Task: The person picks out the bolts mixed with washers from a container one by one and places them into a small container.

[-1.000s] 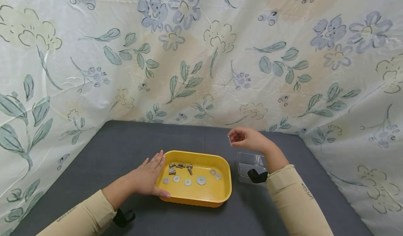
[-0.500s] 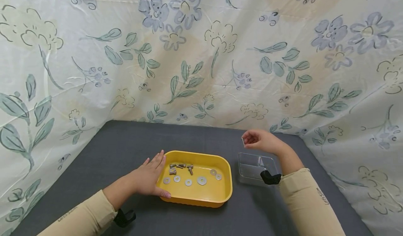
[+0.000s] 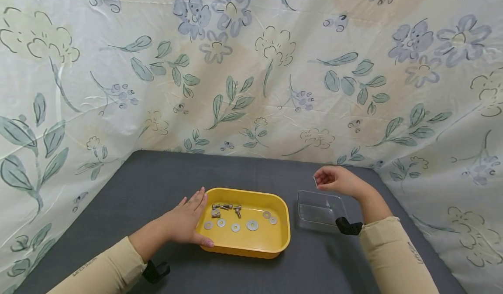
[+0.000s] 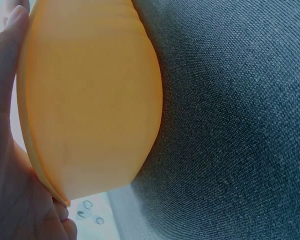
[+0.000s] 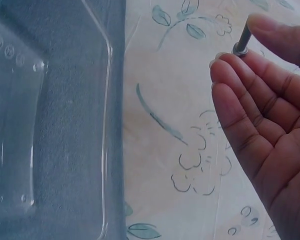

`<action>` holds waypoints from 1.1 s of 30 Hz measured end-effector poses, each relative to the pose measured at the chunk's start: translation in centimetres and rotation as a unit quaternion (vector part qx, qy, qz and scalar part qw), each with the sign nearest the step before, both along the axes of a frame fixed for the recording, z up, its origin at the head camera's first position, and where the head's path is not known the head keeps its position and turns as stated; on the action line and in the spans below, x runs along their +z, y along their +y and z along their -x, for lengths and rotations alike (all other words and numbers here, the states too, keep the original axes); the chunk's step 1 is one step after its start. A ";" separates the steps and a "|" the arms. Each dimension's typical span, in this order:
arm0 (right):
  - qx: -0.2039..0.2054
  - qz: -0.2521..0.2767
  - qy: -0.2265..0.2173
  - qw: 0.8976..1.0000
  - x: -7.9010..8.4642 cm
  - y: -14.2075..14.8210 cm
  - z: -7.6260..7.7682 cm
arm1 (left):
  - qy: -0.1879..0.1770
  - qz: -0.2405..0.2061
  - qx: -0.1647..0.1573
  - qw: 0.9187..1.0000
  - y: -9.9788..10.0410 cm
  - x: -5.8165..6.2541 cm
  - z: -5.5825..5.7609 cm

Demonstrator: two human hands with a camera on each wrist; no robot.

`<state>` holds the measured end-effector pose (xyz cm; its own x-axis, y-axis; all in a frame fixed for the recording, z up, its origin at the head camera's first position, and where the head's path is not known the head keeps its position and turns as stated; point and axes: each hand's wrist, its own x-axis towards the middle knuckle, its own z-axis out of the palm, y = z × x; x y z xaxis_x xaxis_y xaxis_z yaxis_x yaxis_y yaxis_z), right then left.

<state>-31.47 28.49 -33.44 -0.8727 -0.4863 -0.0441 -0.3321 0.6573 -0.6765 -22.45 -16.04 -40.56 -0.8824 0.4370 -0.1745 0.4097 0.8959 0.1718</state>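
Note:
My left hand (image 3: pixel 186 220) rests on the left end of a yellow tray (image 3: pixel 251 249), fingers extended over the rim and thumb along the front edge. Several metal screws (image 3: pixel 237 213) lie in the tray's left half, with several flat washers (image 3: pixel 252 225) around and in front of them. My right hand (image 3: pixel 338 181) pinches a small metal screw (image 5: pixel 244 42) between thumb and fingertips, its rounded end against the fingers. That hand is raised just beyond the back right corner of a clear plastic box (image 3: pixel 320 209).
Dark grey cloth covers the table (image 3: pixel 196 165). A floral curtain (image 3: pixel 251 67) hangs behind it and along both sides. The clear box stands to the right of the yellow tray, a narrow gap between them.
My right hand has moved right and slightly lower with the screw, from the box's back left toward its back right. My left hand and the yellow tray stay put.

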 end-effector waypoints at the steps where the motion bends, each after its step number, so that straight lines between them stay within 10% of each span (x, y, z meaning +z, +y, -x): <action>1: -0.002 0.000 -0.002 1.000 0.0 0.1 -0.1 | 0.000 -0.001 0.000 1.000 0.0 0.0 0.0; 33: -0.015 -0.006 -0.025 1.000 -2.4 3.3 -0.6 | 0.000 -0.007 -0.004 1.000 -0.1 0.0 0.0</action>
